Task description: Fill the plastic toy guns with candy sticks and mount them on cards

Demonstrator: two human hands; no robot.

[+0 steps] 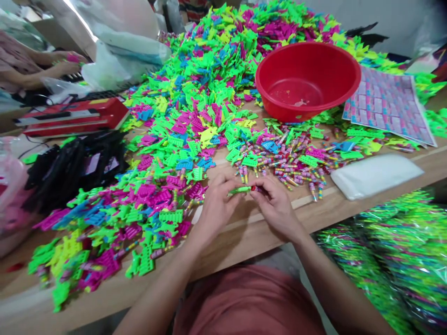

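- Two hands meet at the wooden table (244, 242) edge: our left hand (216, 207) and right hand (275, 209) both pinch one small green plastic piece (240, 190), fingertips closed on opposite ends, likely to steady it.
- Just beyond them lie striped candy sticks (289, 163), within easy reach.
- Farther back, beyond the candy sticks, stand the red basin (307, 79) and a heap of bright plastic pieces (195, 93).
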